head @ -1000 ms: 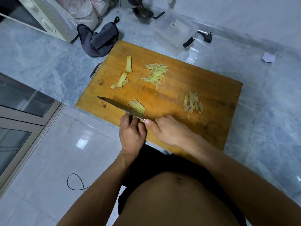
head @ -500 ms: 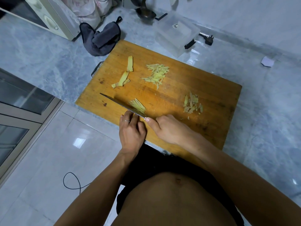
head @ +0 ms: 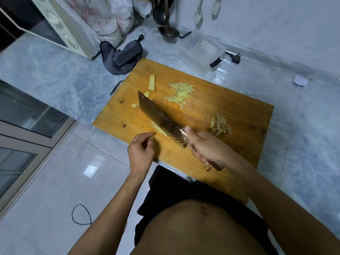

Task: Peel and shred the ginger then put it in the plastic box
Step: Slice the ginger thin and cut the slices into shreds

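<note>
Grey-veined marble worktop (head: pixel 55 78) carries a rectangular wooden chopping board (head: pixel 230 111) at its front edge, and on that board the ginger lies in several lots. Nearest the person, a small yellow stack of sliced ginger (head: pixel 157 128) sits at the board's near-left edge, partly covered by the broad dark blade of a cleaver (head: pixel 160 119) that slants across the board with its flat face turned up. The right hand (head: pixel 206 146) is curled round the cleaver's brown handle, thumb forward at the base of the blade. The left hand (head: pixel 141 150) hovers just beside the stack with its fingers loosely bent and holding nothing, a thin ring on one finger. Farther out, a loose heap of pale yellow ginger shreds (head: pixel 181 93) lies near the board's middle, a pile of thicker ginger scraps (head: pixel 219 124) lies toward the right, and a long ginger strip (head: pixel 152 82) with smaller bits lies at the left near the blade's tip. Beyond the board's far edge stands a clear plastic box (head: pixel 201 52) with black clips; no ginger can be made out in it. To the left of it lies a crumpled dark grey cloth (head: pixel 122 56), with a cream microwave oven (head: pixel 60 24) behind, and a dark ladle (head: pixel 166 24) stands at the wall.
</note>
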`<state>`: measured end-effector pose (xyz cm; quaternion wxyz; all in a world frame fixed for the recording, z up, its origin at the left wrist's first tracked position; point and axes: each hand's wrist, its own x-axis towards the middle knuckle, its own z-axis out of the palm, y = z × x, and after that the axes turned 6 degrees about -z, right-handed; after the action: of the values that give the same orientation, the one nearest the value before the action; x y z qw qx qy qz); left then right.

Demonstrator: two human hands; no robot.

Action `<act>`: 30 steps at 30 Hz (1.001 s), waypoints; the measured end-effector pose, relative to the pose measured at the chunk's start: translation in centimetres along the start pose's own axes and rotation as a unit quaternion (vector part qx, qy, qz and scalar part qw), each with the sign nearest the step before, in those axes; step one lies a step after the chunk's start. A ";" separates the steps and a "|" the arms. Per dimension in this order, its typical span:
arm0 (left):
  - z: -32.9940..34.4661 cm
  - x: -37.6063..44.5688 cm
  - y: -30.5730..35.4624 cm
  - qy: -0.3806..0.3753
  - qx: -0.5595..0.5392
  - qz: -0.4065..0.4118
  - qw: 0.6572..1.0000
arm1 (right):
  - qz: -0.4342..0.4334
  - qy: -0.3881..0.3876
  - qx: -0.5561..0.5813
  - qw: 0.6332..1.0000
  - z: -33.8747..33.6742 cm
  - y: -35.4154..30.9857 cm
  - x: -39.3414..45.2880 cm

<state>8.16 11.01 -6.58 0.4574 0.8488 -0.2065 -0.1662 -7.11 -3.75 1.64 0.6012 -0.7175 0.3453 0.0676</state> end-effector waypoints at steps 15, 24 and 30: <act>-2.6 4.9 3.2 0.073 -0.018 0.051 0.996 | -0.147 0.080 -0.483 0.859 -2.0 2.4 -1.0; -0.2 7.9 7.3 -0.395 0.149 0.033 0.906 | -0.281 0.114 -0.580 0.756 -0.8 3.5 -1.2; 0.7 8.8 6.9 -0.280 0.035 0.007 0.959 | -0.280 0.117 -0.554 0.775 -0.8 3.4 -1.3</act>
<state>14.03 2.69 -1.98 0.3521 0.7826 -0.3379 -0.3866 -10.31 -4.12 -0.29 0.0469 -0.9939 0.0995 -0.0089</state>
